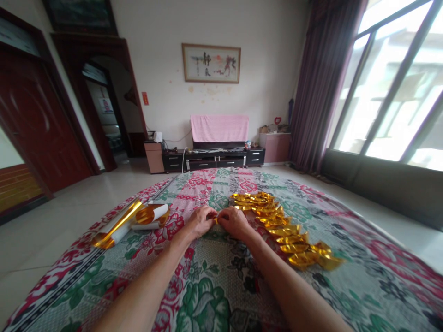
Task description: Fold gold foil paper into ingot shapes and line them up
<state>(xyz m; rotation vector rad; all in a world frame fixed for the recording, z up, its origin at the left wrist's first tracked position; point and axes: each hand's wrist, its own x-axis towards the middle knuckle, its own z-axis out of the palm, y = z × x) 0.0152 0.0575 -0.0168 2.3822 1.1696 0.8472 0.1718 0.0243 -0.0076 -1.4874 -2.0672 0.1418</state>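
My left hand (201,220) and my right hand (232,220) meet over the middle of the table. Their fingers pinch a small piece of gold foil paper (216,221) between them; most of it is hidden by the fingers. To the right of my right hand, several folded gold paper ingots (290,234) lie in a slanting row on the cloth. Left of my left hand rest curled sheets of gold foil paper (119,226) with white backs, one of them rolled into a loose tube.
A floral tablecloth (202,299) in green, red and grey covers the round table. Beyond it stands a low black cabinet (224,161), with a pink cloth (219,128) draped over something on top. A large window (391,92) with a purple curtain (321,87) is at the right.
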